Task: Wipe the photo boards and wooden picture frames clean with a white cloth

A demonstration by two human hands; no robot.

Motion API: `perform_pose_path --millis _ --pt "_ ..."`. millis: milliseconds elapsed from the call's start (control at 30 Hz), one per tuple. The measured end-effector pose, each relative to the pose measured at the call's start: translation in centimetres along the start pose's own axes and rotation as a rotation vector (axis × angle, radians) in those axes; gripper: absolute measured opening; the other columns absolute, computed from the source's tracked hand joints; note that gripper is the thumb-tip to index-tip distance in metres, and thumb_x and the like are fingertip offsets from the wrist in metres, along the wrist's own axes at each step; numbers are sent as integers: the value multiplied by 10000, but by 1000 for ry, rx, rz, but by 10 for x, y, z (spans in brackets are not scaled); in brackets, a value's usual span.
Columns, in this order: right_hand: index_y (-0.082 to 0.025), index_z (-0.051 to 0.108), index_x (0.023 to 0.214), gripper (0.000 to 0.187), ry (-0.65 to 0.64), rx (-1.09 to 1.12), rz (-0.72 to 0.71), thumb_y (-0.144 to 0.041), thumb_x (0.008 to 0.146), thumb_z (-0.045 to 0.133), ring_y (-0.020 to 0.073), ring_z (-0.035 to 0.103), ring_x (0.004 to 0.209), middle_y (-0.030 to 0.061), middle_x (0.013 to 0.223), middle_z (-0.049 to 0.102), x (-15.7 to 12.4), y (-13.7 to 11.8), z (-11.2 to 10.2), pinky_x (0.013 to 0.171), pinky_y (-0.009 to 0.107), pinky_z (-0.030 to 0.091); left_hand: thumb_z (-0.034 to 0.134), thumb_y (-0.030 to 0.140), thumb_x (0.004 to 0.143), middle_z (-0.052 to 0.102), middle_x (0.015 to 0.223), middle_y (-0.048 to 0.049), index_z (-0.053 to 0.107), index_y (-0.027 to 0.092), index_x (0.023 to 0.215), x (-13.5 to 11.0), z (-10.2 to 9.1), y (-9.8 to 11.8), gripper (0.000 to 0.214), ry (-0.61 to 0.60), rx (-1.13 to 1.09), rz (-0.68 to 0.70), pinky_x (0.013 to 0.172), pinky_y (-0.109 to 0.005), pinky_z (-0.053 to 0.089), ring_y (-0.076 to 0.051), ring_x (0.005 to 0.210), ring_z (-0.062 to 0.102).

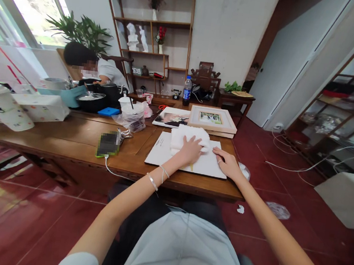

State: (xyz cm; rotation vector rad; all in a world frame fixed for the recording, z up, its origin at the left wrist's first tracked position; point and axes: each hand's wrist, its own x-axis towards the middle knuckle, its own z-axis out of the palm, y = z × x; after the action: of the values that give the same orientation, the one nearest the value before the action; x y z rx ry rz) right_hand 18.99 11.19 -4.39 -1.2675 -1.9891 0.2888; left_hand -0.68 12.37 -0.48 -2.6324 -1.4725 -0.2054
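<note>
A bunched white cloth (181, 135) lies on a flat white board (158, 151) near the table's front edge. My left hand (191, 149) grips the cloth from above, fingers spread across it and pressing it against the board. At the board's right edge, my right hand (227, 163) rests with its fingers stretched out, holding nothing. Between my wrists, a small yellowish mark shows on the board. Just behind the board lie a pale framed picture (211, 118), stacked on another frame, and a flat photo print (172, 119).
Left of the board, a phone (109, 143) with a white cable lies on the wooden table (134, 168). A blue-labelled bottle (186, 91), plastic bag (132, 116), black pot (90, 101) and paper cup (6, 105) stand around. A person (107, 70) sits at the far left.
</note>
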Motion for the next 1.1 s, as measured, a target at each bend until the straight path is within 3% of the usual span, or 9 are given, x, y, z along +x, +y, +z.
perform_pose_path --millis 267,433,567,733,867,967,1100 --pt "-217 688 1048 395 -11 -11 1 -75 753 467 204 528 1181 35 1193 628 0 -3 -1 1069 391 358 421 212 875 420 1405 -77 658 202 1028 -84 -31 42 282 -19 62 118 990 -619 315 -341 1299 317" --pt "-200 688 1044 381 -15 2 -4 -82 752 474 209 530 1179 47 1195 627 0 -4 -2 1066 395 365 440 236 872 370 1445 -61 650 208 1051 -112 -39 45 276 -62 15 172 1020 -600 298 -331 1329 285" --pt "-200 685 1048 378 -16 -16 8 -89 758 469 208 526 1183 47 1195 627 0 -4 -2 1073 397 354 400 219 892 351 1460 -37 608 223 1113 -92 -32 27 304 -62 -35 138 1038 -589 276 -296 1350 264" --pt "-182 685 1042 366 -1 -30 -1 -92 773 454 202 534 1175 61 1200 623 0 -1 0 1068 383 360 349 290 926 287 1492 -43 505 228 1234 -36 -19 -12 350 -119 -120 97 1054 -596 215 -277 1375 212" --pt "-200 683 1043 371 5 -13 -3 -85 769 462 200 538 1170 48 1190 631 0 1 1 1067 396 363 321 377 943 382 1435 -102 475 193 1261 -2 -10 -35 399 -109 -135 10 1069 -548 203 -259 1365 244" --pt "-188 685 1040 361 10 -8 0 -96 773 460 206 536 1172 57 1191 630 -1 1 1 1071 398 357 315 380 946 426 1396 -120 492 185 1238 4 -5 -41 394 -79 -114 -37 1066 -524 217 -253 1350 273" --pt "-207 686 1039 367 4 4 3 -95 766 468 201 538 1170 41 1185 634 -1 0 0 1072 398 357 325 267 937 441 1380 -126 508 182 1220 -8 -2 -38 347 -9 -75 -31 1050 -522 248 -248 1328 311"
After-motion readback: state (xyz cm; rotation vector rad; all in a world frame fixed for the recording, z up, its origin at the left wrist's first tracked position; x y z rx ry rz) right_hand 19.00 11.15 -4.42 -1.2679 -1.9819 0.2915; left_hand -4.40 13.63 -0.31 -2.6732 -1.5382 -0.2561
